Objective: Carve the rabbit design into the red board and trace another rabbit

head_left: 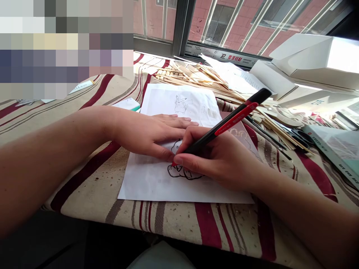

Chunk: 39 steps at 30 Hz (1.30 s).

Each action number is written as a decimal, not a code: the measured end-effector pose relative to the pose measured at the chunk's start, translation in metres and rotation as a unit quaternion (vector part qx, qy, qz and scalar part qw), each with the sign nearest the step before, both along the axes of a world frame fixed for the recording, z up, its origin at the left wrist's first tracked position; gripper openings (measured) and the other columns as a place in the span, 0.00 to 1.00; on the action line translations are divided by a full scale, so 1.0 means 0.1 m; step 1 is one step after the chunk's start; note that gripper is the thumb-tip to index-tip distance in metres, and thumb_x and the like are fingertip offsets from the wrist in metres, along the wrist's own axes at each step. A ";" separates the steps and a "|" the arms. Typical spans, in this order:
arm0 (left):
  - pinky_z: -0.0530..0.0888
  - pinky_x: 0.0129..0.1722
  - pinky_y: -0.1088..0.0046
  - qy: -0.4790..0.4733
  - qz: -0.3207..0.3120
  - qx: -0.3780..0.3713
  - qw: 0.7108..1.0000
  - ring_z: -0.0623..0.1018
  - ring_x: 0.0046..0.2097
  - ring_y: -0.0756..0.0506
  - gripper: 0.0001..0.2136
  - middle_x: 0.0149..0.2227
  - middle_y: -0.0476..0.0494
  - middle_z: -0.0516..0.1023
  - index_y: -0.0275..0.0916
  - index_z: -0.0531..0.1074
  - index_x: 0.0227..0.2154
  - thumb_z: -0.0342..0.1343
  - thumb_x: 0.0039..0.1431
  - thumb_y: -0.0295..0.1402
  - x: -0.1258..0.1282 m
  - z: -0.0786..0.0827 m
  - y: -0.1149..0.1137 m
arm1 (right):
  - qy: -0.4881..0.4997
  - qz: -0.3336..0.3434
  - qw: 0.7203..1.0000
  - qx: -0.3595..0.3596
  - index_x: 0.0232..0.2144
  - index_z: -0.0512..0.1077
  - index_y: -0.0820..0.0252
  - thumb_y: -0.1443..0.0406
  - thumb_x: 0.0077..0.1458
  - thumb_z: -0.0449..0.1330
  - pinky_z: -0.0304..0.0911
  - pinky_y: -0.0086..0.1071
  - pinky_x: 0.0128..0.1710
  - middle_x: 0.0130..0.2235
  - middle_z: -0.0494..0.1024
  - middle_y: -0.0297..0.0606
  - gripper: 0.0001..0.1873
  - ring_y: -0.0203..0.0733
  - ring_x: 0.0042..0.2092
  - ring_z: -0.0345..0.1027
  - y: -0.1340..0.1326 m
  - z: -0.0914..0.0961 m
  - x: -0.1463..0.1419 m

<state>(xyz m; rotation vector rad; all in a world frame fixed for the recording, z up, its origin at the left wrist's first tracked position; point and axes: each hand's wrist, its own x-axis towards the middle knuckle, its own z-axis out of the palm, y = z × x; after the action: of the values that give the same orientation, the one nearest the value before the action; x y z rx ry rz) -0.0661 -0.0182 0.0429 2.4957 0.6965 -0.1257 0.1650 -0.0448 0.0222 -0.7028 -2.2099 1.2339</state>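
My right hand is closed around a black and red marker pen, its tip pointing down and left at the paper. A white sheet of paper carries a thick black line drawing, partly hidden under my hands. Lying flat with fingers stretched out, my left hand rests on the same sheet, its thumb close to the pen tip. Beyond my fingers, another white sheet shows a small cartoon figure in thin lines.
A striped cloth covers the table. Thin wooden sticks lie in a pile at the back. White boxes stand back right, near the window. Scissors and a book lie at the right.
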 end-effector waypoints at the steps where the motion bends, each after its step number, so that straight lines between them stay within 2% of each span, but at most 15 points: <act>1: 0.51 0.82 0.59 0.002 0.001 0.000 1.000 0.54 0.82 0.37 0.26 0.83 0.47 0.57 0.46 0.72 0.69 0.50 0.74 0.48 0.00 0.00 0.00 | -0.006 0.004 1.000 0.004 0.33 0.76 0.58 0.65 0.63 0.70 0.65 0.32 0.36 0.33 0.78 0.33 0.08 0.39 0.38 0.72 0.00 0.00 0.00; 6: 0.49 0.82 0.53 0.019 0.014 -0.001 1.000 0.49 0.84 0.33 0.27 0.84 0.45 0.52 0.44 0.75 0.66 0.49 0.75 0.51 -0.01 0.00 0.00 | -0.006 0.013 1.000 0.000 0.31 0.74 0.59 0.68 0.63 0.69 0.64 0.30 0.35 0.34 0.78 0.33 0.08 0.36 0.36 0.71 -0.01 0.00 -0.01; 10: 0.49 0.82 0.55 0.014 0.010 -0.002 1.000 0.51 0.83 0.35 0.27 0.84 0.46 0.51 0.45 0.74 0.68 0.49 0.74 0.51 -0.01 0.00 0.00 | -0.011 0.003 1.000 0.012 0.32 0.75 0.59 0.67 0.63 0.69 0.63 0.30 0.35 0.36 0.79 0.34 0.08 0.37 0.37 0.71 -0.01 0.01 -0.02; 12: 0.48 0.83 0.56 0.014 0.008 -0.003 1.000 0.50 0.84 0.35 0.28 0.84 0.46 0.53 0.45 0.73 0.69 0.50 0.74 0.51 -0.01 0.00 0.00 | -0.010 0.002 1.000 0.019 0.32 0.75 0.59 0.67 0.62 0.69 0.63 0.31 0.35 0.37 0.80 0.34 0.08 0.37 0.38 0.71 -0.01 0.01 -0.02; 14: 0.47 0.83 0.56 0.020 0.009 -0.003 1.000 0.48 0.84 0.35 0.29 0.84 0.45 0.51 0.44 0.72 0.70 0.49 0.74 0.52 -0.01 -0.01 0.00 | -0.004 0.006 1.000 0.020 0.31 0.74 0.58 0.68 0.62 0.69 0.64 0.31 0.35 0.37 0.80 0.34 0.08 0.37 0.38 0.72 -0.01 0.01 -0.02; 17: 0.46 0.83 0.55 0.030 0.015 -0.002 0.999 0.45 0.85 0.34 0.31 0.85 0.46 0.46 0.45 0.68 0.74 0.49 0.74 0.52 -0.02 -0.01 0.00 | 0.004 0.012 1.000 0.005 0.31 0.74 0.58 0.68 0.62 0.69 0.64 0.31 0.35 0.34 0.79 0.33 0.08 0.37 0.38 0.72 -0.01 0.00 -0.02; 22: 0.46 0.83 0.51 0.033 0.023 -0.002 0.999 0.44 0.85 0.33 0.37 0.85 0.48 0.44 0.48 0.56 0.81 0.53 0.72 0.50 -0.03 -0.02 0.00 | -0.002 0.033 0.998 -0.047 0.32 0.75 0.58 0.68 0.62 0.70 0.64 0.30 0.33 0.28 0.76 0.29 0.08 0.35 0.32 0.69 -0.01 0.00 -0.01; 25: 0.46 0.83 0.52 0.041 0.021 0.001 0.999 0.43 0.85 0.34 0.37 0.86 0.47 0.42 0.47 0.56 0.81 0.51 0.73 0.51 -0.02 -0.01 0.00 | -0.005 0.028 0.999 -0.029 0.32 0.75 0.59 0.69 0.62 0.70 0.64 0.30 0.33 0.29 0.76 0.29 0.07 0.34 0.32 0.68 -0.01 0.00 -0.01; 28: 0.46 0.83 0.55 0.039 0.012 0.003 0.999 0.44 0.85 0.36 0.35 0.86 0.45 0.43 0.44 0.61 0.78 0.48 0.74 0.52 -0.02 0.00 0.00 | -0.001 0.012 1.000 0.002 0.31 0.75 0.59 0.69 0.61 0.70 0.64 0.30 0.33 0.31 0.77 0.30 0.08 0.34 0.33 0.69 -0.02 0.01 -0.01; 31: 0.47 0.83 0.53 0.033 0.016 -0.001 0.999 0.45 0.85 0.34 0.32 0.85 0.47 0.45 0.47 0.67 0.75 0.50 0.73 0.52 -0.02 -0.01 0.00 | -0.006 0.011 1.000 -0.015 0.31 0.75 0.58 0.68 0.61 0.70 0.64 0.30 0.33 0.31 0.78 0.31 0.08 0.36 0.35 0.71 -0.03 0.01 -0.01; 35: 0.47 0.83 0.51 0.033 0.024 -0.002 0.999 0.45 0.85 0.34 0.32 0.85 0.50 0.45 0.50 0.65 0.76 0.53 0.72 0.49 -0.03 -0.01 0.00 | -0.013 0.030 0.998 -0.059 0.32 0.74 0.57 0.67 0.62 0.70 0.65 0.30 0.32 0.28 0.77 0.29 0.08 0.36 0.32 0.71 -0.03 0.02 0.00; 39: 0.48 0.83 0.49 0.034 0.022 -0.003 0.999 0.45 0.85 0.33 0.33 0.85 0.48 0.45 0.49 0.63 0.77 0.52 0.73 0.50 -0.03 -0.01 0.00 | -0.016 0.035 0.998 -0.043 0.33 0.76 0.58 0.68 0.62 0.71 0.62 0.29 0.30 0.27 0.75 0.28 0.07 0.34 0.30 0.67 -0.01 0.02 0.01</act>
<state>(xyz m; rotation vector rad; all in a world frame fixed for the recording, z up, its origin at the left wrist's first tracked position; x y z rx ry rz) -0.0693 -0.0178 0.0416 2.4782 0.7774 -0.1973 0.1661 -0.0462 0.0247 -0.6876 -2.2359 1.3700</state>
